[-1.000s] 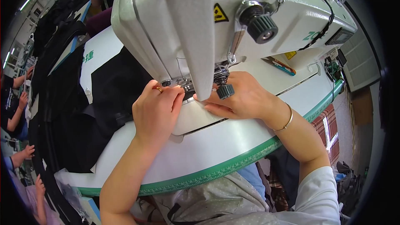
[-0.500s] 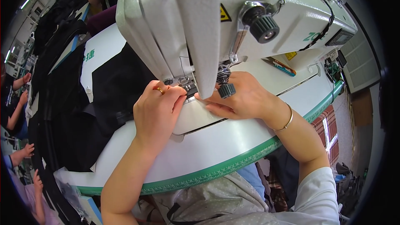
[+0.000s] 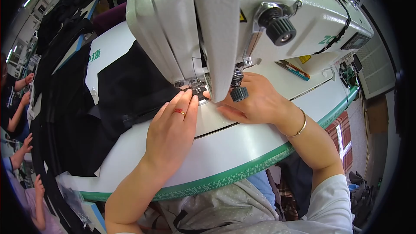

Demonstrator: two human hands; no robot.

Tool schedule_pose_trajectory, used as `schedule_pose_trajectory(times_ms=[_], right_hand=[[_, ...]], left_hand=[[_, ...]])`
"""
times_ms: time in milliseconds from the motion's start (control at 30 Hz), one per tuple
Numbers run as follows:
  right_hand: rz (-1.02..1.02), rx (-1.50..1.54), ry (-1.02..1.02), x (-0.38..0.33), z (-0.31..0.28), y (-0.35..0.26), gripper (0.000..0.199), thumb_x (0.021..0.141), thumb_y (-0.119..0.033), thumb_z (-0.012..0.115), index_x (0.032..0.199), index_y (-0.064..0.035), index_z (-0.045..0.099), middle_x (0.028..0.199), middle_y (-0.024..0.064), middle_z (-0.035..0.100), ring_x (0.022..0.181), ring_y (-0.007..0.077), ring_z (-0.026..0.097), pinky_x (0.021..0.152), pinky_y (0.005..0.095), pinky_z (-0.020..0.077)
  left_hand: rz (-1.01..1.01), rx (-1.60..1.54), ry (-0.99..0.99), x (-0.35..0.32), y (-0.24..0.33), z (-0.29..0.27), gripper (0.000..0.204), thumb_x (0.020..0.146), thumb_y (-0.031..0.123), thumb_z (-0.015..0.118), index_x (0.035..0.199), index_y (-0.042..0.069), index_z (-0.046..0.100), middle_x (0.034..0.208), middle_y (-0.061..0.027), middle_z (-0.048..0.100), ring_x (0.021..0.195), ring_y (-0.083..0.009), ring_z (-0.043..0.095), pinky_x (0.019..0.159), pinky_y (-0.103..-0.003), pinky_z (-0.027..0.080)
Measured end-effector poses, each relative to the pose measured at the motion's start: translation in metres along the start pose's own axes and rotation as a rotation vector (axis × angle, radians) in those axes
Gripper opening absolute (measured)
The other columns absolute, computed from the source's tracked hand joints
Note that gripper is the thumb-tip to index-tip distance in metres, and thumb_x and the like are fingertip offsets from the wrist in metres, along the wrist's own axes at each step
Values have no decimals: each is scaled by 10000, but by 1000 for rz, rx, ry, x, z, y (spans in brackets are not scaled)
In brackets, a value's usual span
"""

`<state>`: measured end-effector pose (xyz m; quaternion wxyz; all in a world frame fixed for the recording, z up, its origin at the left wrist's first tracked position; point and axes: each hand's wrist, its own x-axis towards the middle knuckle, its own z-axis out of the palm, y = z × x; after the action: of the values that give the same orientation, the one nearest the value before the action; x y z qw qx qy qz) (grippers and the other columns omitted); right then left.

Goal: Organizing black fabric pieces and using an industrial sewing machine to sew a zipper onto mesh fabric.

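A white sewing machine [image 3: 186, 21] rises over the black fabric [image 3: 130, 78], whose right end reaches beneath the presser foot [image 3: 197, 89]. My left hand [image 3: 172, 125], with a ring on one finger, lies flat and presses its extended fingertips on the fabric just in front of the foot. On the other side of the foot, my right hand [image 3: 255, 99] rests on the machine bed with bent fingers. Its fingertips come close to the fabric's end, partly hidden behind the machine's head and a black knob [image 3: 239, 94], so whether they grip it does not show.
Thread snips [image 3: 292, 70] with blue and orange handles lie on the bed to the right. A green measuring tape [image 3: 260, 163] runs along the table's front edge. Dark garments [image 3: 65, 117] pile up at the left, where co-workers' hands [image 3: 28, 143] show.
My left hand has gone from a pinch at the fabric's edge to lying flat with fingers stretched forward. My right hand stays nearly in place. The view has shifted slightly.
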<state>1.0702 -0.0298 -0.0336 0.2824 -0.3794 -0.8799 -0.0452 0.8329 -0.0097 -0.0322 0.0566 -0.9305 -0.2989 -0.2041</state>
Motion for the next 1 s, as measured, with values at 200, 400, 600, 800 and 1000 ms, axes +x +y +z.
schedule_pose_trajectory(times_ms=[200,400,600,800,1000], right_hand=[[59,16,-97,1,-5,-3,388,788,-178,744,1172,-130,720,1027,35,700,949,269,655,872,408,527],[28,8,-84,0,-2,-2,349,808,-162,730,1155,-126,716,1167,11,712,1023,244,665,886,412,527],[-1,-52,6,1,2,-4,105,777,-203,719,758,-99,712,908,16,637,973,209,601,833,332,519],[8,-31,-28,0,-1,-3,180,780,-171,730,949,-112,713,1057,4,669,1007,217,634,867,372,525],[32,-23,-93,-1,-1,-4,355,782,-149,741,1136,-133,714,1195,-15,702,1035,224,665,900,410,532]], left_hand=[[-27,29,-73,1,5,-4,338,866,69,632,1194,-11,644,1242,-117,638,1205,-239,599,963,-397,539],[-19,30,-60,-1,6,-4,423,827,2,610,1249,-18,618,1297,-145,613,1187,-267,620,981,-368,519],[-20,21,-46,-2,7,-2,425,827,-7,607,1251,-27,613,1289,-152,617,1183,-271,624,986,-372,515],[-15,5,-39,0,7,-3,422,825,-16,604,1246,-28,615,1292,-156,615,1193,-274,619,991,-374,516],[-22,3,-57,0,6,-4,423,825,-14,603,1248,-28,616,1289,-154,618,1197,-279,616,992,-375,517]])
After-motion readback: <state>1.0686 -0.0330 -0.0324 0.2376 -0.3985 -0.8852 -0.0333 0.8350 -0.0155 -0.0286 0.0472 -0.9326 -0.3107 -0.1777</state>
